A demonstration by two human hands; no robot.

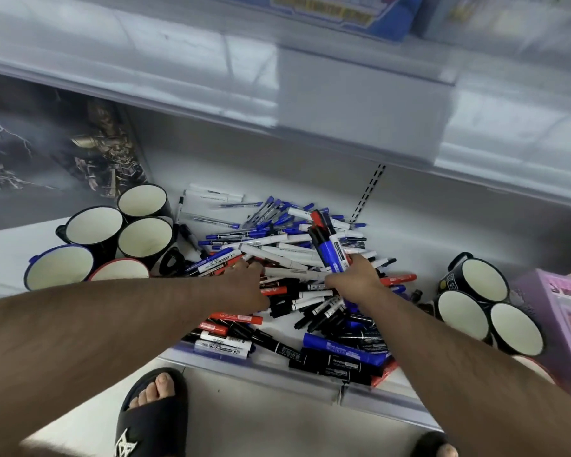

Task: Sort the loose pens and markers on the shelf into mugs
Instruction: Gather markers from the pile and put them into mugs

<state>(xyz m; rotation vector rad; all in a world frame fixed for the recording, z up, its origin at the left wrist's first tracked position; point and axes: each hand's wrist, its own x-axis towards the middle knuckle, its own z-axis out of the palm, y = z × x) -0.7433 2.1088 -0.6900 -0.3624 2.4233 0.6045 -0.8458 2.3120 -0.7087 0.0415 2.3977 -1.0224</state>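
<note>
A big heap of loose pens and markers point(277, 255), blue, red, black and white, covers the middle of the white shelf point(442, 232). My right hand point(356, 278) grips a bunch of thick markers point(330, 245), blue, black and red, standing upright above the heap. My left hand point(244, 282) reaches into the heap's left side, its fingers down among the markers; what they hold is hidden. Several empty mugs point(145, 240) stand in a cluster at the left. Three more empty mugs point(487, 280) stand at the right.
An upper shelf point(343, 103) overhangs the work area. A dark picture box point(63, 153) stands behind the left mugs. A purple box point(561, 318) sits at the far right. Some markers point(340, 361) lie at the shelf's front edge. My sandalled feet point(155, 410) are below.
</note>
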